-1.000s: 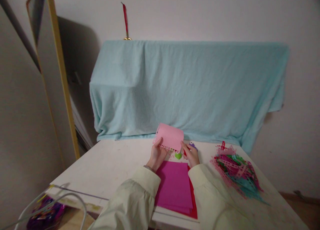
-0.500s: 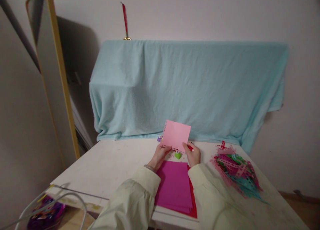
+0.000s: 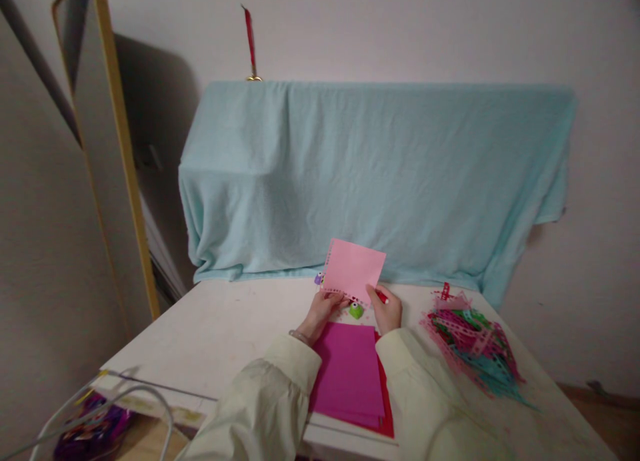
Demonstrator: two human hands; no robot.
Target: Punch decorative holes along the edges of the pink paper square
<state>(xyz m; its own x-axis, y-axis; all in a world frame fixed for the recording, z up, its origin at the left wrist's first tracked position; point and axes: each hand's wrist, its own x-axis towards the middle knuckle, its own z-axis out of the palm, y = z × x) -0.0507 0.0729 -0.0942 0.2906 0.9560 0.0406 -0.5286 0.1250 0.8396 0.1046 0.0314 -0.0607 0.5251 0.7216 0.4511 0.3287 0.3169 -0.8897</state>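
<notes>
A square pink sheet of paper [image 3: 356, 269] is held up, tilted, between my two hands. Small punched holes run down its left edge and along its bottom edge. My left hand [image 3: 323, 312] is closed at the lower left edge of the sheet, some fingers hidden behind it. At the lower right, my right hand [image 3: 388, 309] pinches the sheet; a small red object [image 3: 383, 297] with a whitish end shows by its fingers, its kind unclear. Just below the sheet sits a green frog-like craft punch [image 3: 356, 311], and small pink paper bits lie about it.
Magenta sheets [image 3: 347, 374] over red ones [image 3: 388, 417] lie at the table's front edge. Punched paper strips [image 3: 475, 341] are heaped on the right. A small purple item [image 3: 319, 279] stands behind my left hand. A pale blue cloth [image 3: 375, 174] hangs behind the white table [image 3: 240, 334].
The pink sheet has shifted slightly to the right and turned a little. My left fingers have slid further along its lower edge. My right hand has barely moved.
</notes>
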